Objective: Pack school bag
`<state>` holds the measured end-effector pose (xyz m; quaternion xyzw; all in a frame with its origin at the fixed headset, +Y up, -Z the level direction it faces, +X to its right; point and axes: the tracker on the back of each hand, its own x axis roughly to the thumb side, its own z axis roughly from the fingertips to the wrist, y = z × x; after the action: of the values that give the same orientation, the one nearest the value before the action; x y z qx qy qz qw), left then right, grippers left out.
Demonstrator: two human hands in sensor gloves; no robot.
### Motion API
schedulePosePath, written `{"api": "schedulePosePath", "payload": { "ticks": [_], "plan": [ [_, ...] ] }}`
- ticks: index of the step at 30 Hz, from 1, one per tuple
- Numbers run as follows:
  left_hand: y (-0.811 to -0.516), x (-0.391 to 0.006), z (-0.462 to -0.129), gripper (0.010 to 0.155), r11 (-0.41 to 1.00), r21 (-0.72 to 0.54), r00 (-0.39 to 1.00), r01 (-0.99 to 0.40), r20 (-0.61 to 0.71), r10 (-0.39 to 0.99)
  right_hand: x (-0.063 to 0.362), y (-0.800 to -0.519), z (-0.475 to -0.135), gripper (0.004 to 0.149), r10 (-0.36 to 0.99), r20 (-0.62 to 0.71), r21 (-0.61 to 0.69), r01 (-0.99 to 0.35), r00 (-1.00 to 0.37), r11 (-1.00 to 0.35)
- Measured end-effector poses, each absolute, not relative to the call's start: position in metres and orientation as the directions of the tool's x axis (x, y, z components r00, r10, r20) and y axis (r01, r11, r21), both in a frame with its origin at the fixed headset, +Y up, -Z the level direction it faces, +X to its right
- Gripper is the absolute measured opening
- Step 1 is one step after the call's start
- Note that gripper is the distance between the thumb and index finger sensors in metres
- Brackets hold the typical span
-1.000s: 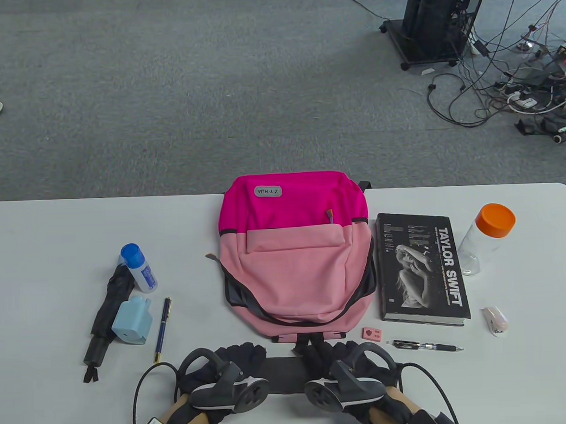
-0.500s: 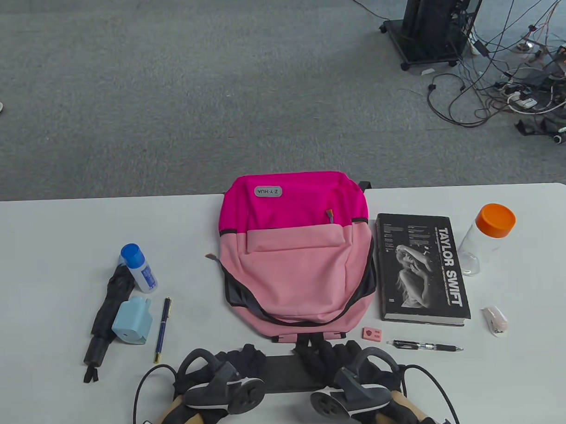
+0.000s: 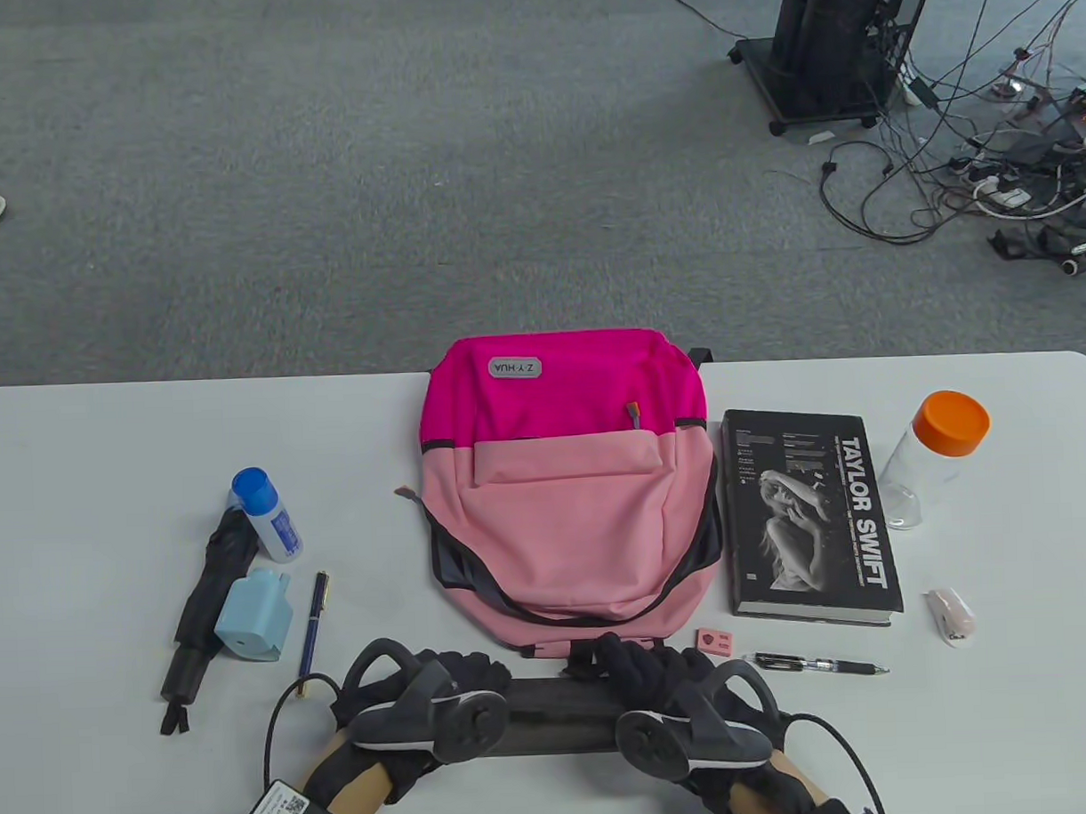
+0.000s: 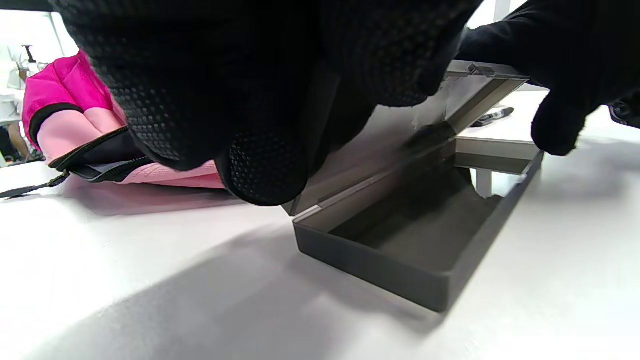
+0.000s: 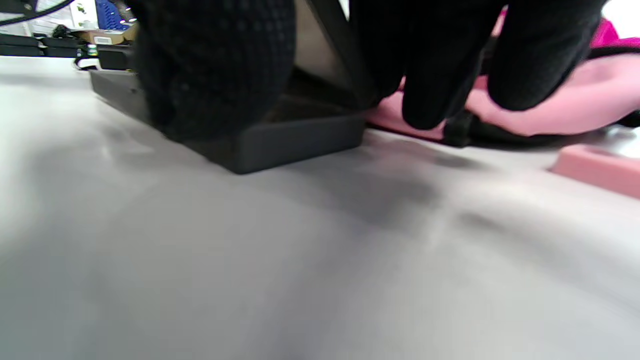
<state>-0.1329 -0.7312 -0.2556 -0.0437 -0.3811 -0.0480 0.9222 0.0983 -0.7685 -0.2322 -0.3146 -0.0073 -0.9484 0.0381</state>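
Note:
A grey pencil case lies at the table's near edge, in front of the pink backpack. My left hand holds its left end and my right hand its right end. In the left wrist view the case's tray is empty and its lid stands tilted up, with my left fingers over it and my right hand at its far corner. In the right wrist view my thumb presses the case's front wall, and my fingers curl behind the lid.
Right of the bag lie a black book, an orange-capped bottle, a pink eraser, a black pen and a small white object. On the left are a folded umbrella, a blue-capped bottle, a blue sharpener and a blue pen.
Both hands have moved a little toward the bag and turned upward, and the pencil case's lid has swung up. Everything else on the table stays in place.

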Motion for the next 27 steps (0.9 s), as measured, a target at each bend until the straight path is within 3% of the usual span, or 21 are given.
{"api": "schedulePosePath", "payload": {
  "ticks": [4, 9, 17, 27],
  "plan": [
    [-0.728, -0.137, -0.269, 0.056, 0.994, -0.085, 0.721, 0.067, 0.693, 0.011, 0.108, -0.771, -0.234, 0.121, -0.025, 0.533, 0.004, 0.031, -0.846, -0.999],
    [-0.726, -0.137, -0.289, 0.054, 0.991, -0.125, 0.760, 0.043, 0.648, 0.049, 0.110, -0.771, -0.230, 0.129, -0.089, 0.524, -0.068, 0.062, -0.847, -0.996],
    [-0.735, -0.142, -0.314, 0.051, 0.985, -0.166, 0.814, -0.047, 0.566, 0.134, 0.109, -0.770, -0.230, 0.109, -0.103, 0.516, -0.068, 0.079, -0.850, -0.995],
    [-0.738, -0.144, -0.315, 0.051, 0.991, -0.132, 0.847, -0.034, 0.522, 0.098, 0.109, -0.771, -0.234, 0.108, -0.075, 0.506, -0.041, 0.063, -0.859, -0.997]
  ]
}}
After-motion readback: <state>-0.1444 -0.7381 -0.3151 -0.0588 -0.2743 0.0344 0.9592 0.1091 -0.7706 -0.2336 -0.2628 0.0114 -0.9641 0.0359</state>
